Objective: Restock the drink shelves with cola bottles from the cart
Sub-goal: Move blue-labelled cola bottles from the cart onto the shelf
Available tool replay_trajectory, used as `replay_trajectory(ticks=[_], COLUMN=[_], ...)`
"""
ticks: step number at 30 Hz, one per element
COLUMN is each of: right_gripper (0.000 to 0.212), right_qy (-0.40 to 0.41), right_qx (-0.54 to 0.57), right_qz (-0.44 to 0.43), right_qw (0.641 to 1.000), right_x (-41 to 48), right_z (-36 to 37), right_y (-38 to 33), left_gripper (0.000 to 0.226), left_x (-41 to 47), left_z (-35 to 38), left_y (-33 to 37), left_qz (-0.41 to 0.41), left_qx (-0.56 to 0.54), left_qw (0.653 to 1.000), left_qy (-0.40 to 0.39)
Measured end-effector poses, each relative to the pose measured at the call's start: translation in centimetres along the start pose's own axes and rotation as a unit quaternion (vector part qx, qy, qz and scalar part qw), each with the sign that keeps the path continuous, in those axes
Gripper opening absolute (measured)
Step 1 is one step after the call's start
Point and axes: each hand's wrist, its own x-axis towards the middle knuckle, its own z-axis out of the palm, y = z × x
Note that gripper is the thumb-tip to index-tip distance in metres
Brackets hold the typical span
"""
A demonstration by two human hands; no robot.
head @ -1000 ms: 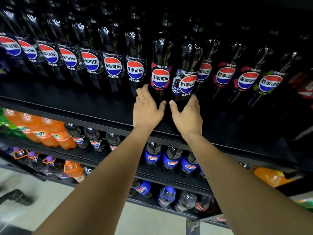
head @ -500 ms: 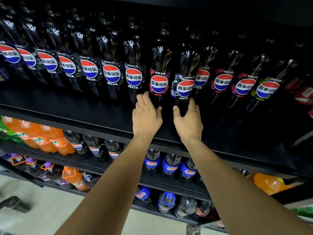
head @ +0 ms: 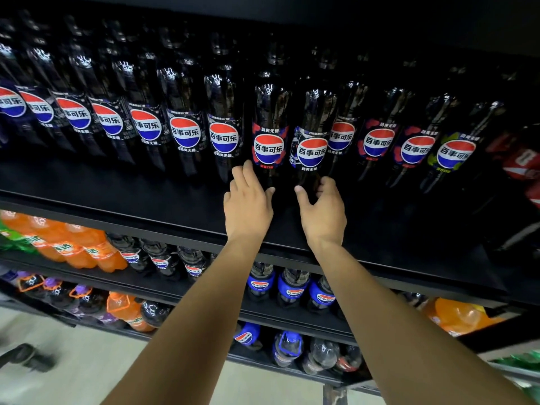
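Observation:
A long row of dark cola bottles with red-white-blue labels stands on the black top shelf. Two of them stand slightly forward of the row at the centre. My left hand lies with straight fingers against the lower left side of the red-trimmed cola bottle, thumb across its front. My right hand holds the base of the neighbouring cola bottle, thumb on the left and fingers curled round the right. Both bottle bases are hidden behind my hands.
Lower shelves hold orange soda bottles, small cola bottles and purple-capped drinks. Red-labelled bottles stand at the top shelf's right end. A pale floor lies below, with a dark object at its lower left.
My right hand's fingers have gone from lying flat to curling round the bottle's base. My left hand stays against its bottle, shifted only slightly.

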Motion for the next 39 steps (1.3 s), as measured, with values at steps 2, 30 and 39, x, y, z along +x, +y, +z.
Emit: replay_trajectory(ticks=[2,30,39], right_gripper=[0.058,0.032,0.033], right_qy=[0.001,-0.092,-0.219], right_qx=[-0.002,-0.110,-0.178], right_qz=[0.000,-0.060,-0.258], right_qw=[1.000,0.988,0.924], right_x=[0.0,-3.5,-11.4], right_z=[0.0,-1.5,0.7], right_y=[0.0,-2.1,-10.1], left_gripper=[0.065,0.048,0.052], left_x=[0.0,-5.4,-8.8], left_z=[0.1,-3.3,-12.1], left_y=[0.0,-1.2,-12.5], left_qz=[0.001,0.053,0.046], left_qx=[0.005,0.073,0.207], left_qw=[1.000,0.989,0.958], left_qy=[0.001,-0.116,-0.195])
